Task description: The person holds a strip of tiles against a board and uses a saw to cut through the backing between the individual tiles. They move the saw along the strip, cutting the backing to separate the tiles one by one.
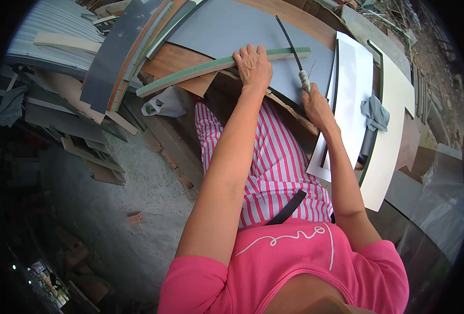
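Held under the left hand (255,69): one long, narrow, gently curved green strip (205,68), with fingers curled over its top edge, right of its middle. Held in the right hand (319,109): one tool with a thin black blade (287,35) and a pale, wrapped handle (304,81), with fingers closed around the lower part of the handle; blade slanting up and left, across the strip near its right end. Beneath the strip: one flat grey panel (205,31) and, toward the left, brown wood-grain board (182,70). To the right: one glossy white panel (354,73), one long cream panel (396,112) and, lying across their adjoining edges, one crumpled grey-blue cloth (376,113). To the left: one long dark grey board (109,57), tilted. Lower left of the strip: one crumpled white plastic bag (165,102). Farther down: one small orange hollow brick (135,218) on grey concrete floor (127,180).
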A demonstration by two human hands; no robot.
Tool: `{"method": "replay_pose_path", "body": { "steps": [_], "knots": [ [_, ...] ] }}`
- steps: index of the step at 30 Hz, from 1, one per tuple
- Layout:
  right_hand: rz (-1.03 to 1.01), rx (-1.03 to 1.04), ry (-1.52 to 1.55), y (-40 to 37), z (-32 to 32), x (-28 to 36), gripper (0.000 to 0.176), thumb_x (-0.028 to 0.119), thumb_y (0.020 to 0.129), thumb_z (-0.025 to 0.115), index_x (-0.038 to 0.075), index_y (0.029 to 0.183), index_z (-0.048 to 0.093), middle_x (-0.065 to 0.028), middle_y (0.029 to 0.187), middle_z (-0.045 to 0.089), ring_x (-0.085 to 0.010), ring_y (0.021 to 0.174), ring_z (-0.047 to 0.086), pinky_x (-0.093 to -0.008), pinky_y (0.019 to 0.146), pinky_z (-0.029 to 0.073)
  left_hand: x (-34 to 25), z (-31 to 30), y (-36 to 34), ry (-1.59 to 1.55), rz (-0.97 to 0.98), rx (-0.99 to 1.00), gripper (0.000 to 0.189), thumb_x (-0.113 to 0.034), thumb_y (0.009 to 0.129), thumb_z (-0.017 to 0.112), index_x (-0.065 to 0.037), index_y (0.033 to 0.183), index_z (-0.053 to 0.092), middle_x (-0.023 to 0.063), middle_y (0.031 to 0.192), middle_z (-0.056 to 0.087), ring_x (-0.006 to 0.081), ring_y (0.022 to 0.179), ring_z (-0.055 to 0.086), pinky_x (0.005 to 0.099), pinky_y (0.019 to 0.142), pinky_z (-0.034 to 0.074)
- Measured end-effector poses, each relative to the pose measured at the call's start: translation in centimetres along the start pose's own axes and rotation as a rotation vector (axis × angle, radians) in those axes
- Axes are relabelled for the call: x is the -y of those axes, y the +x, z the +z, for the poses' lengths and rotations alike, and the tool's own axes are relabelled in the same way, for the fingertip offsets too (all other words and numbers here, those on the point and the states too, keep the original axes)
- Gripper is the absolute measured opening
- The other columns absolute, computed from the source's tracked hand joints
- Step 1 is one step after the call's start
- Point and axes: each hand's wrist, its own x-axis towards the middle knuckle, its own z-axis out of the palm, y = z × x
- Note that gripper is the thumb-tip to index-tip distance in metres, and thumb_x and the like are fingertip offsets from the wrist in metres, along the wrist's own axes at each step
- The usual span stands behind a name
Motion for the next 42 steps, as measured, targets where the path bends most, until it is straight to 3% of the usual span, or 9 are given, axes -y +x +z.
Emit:
{"method": "replay_pose_path", "body": {
  "steps": [6, 13, 17, 22, 28, 31, 35, 37, 42],
  "knots": [
    [0.175, 0.063, -0.008, -8.2, -1.1, -0.8, 0.026, 0.020, 0.096, 0.044, -0.002, 0.111, 0.043, -0.0340, 0.079, 0.061, -0.0500, 0.075, 0.061, -0.0545, 0.067, 0.047, 0.1, 0.3, 0.0, -0.021, 0.014, -0.004, 0.020, -0.014, 0.073, 0.062, -0.004, 0.090, 0.058, 0.0152, 0.093, 0.056, 0.0317, 0.093, 0.052, 0.0452, 0.087, 0.034],
    [-0.063, -0.061, -0.014, 3.5, 0.1, 0.6, 0.029, 0.023, 0.095, 0.043, -0.004, 0.107, 0.045, -0.0341, 0.083, 0.061, -0.0498, 0.076, 0.061, -0.0546, 0.067, 0.047, -0.1, -0.3, -0.1, -0.002, 0.004, 0.019, 0.021, -0.014, 0.073, 0.063, -0.004, 0.091, 0.058, 0.0154, 0.094, 0.056, 0.0319, 0.094, 0.052, 0.0453, 0.087, 0.034],
    [0.079, 0.016, 0.109, 5.3, -0.8, 4.1, 0.031, 0.023, 0.095, 0.044, -0.005, 0.106, 0.045, -0.0353, 0.083, 0.061, -0.0504, 0.073, 0.060, -0.0544, 0.066, 0.047, -0.2, -0.1, 0.1, 0.016, -0.018, 0.014, 0.022, -0.014, 0.073, 0.063, -0.004, 0.091, 0.058, 0.0156, 0.094, 0.056, 0.0319, 0.094, 0.051, 0.0452, 0.086, 0.034],
    [-0.042, -0.022, -0.027, -0.6, 0.1, -0.1, 0.027, 0.020, 0.096, 0.043, -0.003, 0.109, 0.043, -0.0330, 0.076, 0.061, -0.0482, 0.070, 0.062, -0.0539, 0.064, 0.048, -0.1, 0.0, -0.2, 0.013, 0.007, 0.017, 0.022, -0.014, 0.072, 0.062, -0.004, 0.091, 0.058, 0.0156, 0.093, 0.055, 0.0319, 0.094, 0.051, 0.0452, 0.086, 0.034],
    [0.165, 0.067, -0.031, -9.2, -0.9, -1.3, 0.025, 0.017, 0.095, 0.046, -0.001, 0.111, 0.042, -0.0318, 0.076, 0.061, -0.0491, 0.072, 0.062, -0.0553, 0.065, 0.047, 0.0, 0.3, -0.2, -0.002, 0.010, 0.012, 0.022, -0.013, 0.072, 0.063, -0.004, 0.091, 0.058, 0.0156, 0.093, 0.056, 0.0320, 0.094, 0.052, 0.0458, 0.087, 0.034],
    [0.107, 0.070, -0.033, -6.7, -1.0, -0.9, 0.025, 0.017, 0.095, 0.045, -0.002, 0.111, 0.043, -0.0327, 0.078, 0.062, -0.0498, 0.073, 0.061, -0.0550, 0.066, 0.048, -0.3, -0.3, -0.1, 0.016, 0.013, 0.023, 0.018, -0.012, 0.074, 0.061, -0.004, 0.091, 0.058, 0.0148, 0.093, 0.056, 0.0310, 0.093, 0.051, 0.0450, 0.087, 0.034],
    [-0.054, -0.086, -0.026, 2.7, 0.8, 0.1, 0.029, 0.021, 0.094, 0.043, -0.004, 0.109, 0.045, -0.0359, 0.084, 0.061, -0.0533, 0.081, 0.059, -0.0572, 0.075, 0.046, -0.3, -0.6, -0.2, 0.024, 0.016, 0.025, 0.016, -0.011, 0.077, 0.059, -0.005, 0.091, 0.058, 0.0144, 0.093, 0.055, 0.0303, 0.094, 0.051, 0.0443, 0.088, 0.033],
    [-0.039, -0.059, 0.052, 5.9, 0.7, 1.7, 0.031, 0.023, 0.093, 0.044, -0.005, 0.108, 0.045, -0.0361, 0.086, 0.061, -0.0538, 0.084, 0.058, -0.0582, 0.077, 0.045, -0.3, -0.7, -0.1, 0.020, 0.006, 0.024, 0.016, -0.011, 0.077, 0.059, -0.005, 0.091, 0.058, 0.0145, 0.094, 0.055, 0.0303, 0.094, 0.051, 0.0444, 0.088, 0.033],
    [0.067, 0.013, 0.133, 4.3, -0.2, 2.7, 0.031, 0.023, 0.094, 0.044, -0.004, 0.108, 0.044, -0.0359, 0.084, 0.061, -0.0524, 0.082, 0.059, -0.0563, 0.075, 0.046, -0.4, -0.3, -0.2, 0.031, -0.014, 0.025, 0.024, -0.013, 0.072, 0.064, -0.004, 0.093, 0.057, 0.0162, 0.094, 0.055, 0.0329, 0.095, 0.051, 0.0465, 0.087, 0.034]
  ]
}}
